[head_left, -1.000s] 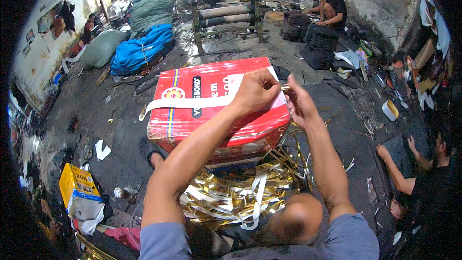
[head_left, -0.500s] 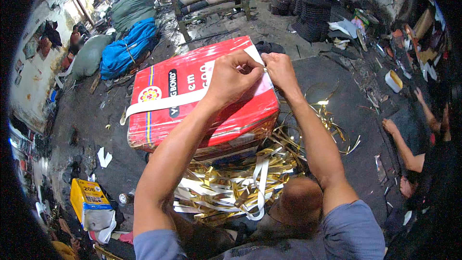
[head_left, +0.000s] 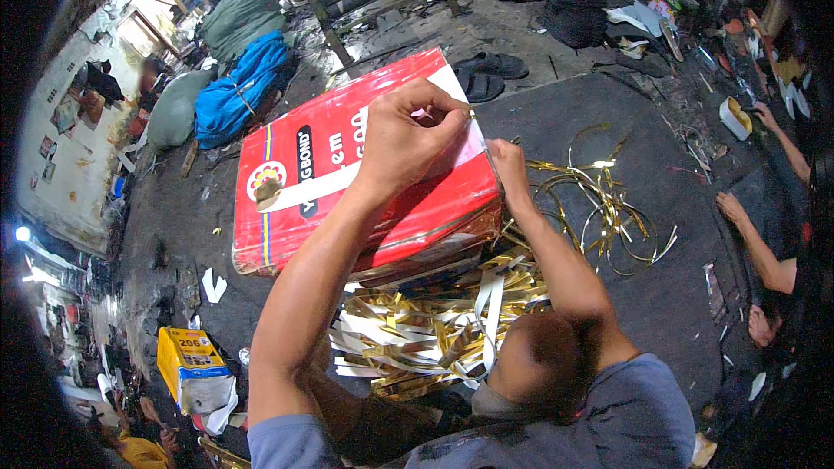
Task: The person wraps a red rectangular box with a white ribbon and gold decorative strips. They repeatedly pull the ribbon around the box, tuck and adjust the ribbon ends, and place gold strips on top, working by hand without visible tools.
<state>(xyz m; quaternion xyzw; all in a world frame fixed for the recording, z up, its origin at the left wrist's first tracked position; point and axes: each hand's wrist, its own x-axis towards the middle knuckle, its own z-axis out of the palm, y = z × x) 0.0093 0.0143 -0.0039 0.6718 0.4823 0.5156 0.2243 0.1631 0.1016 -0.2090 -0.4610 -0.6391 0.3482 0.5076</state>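
Note:
A red carton [head_left: 391, 239] wrapped in clear film stands before me. A flat white strip [head_left: 317, 187] lies across its top, its far left end showing a brownish-gold patch. My left hand [head_left: 401, 141] is over the carton, thumb and forefinger pinched on the strip; a small pale tip pokes out past the fingertips. Beside the carton's right edge, apart from the left, my right hand [head_left: 508, 169] has its fingers closed; what they hold, if anything, cannot be made out. Below the carton lies a heap of gold and white strips [head_left: 417, 330].
Thin gold trimmings [head_left: 617, 217] curl on the dark mat to the right. Black sandals [head_left: 482, 74] lie behind the carton. A yellow and blue box [head_left: 193, 365] sits at lower left, a blue bundle [head_left: 239, 91] farther back. Another person's hand [head_left: 731, 208] is at the right.
My right hand has moved away from the left, down to the carton's right edge. The strip's left end has slid inward from the carton's left edge. The left hand keeps its pinch.

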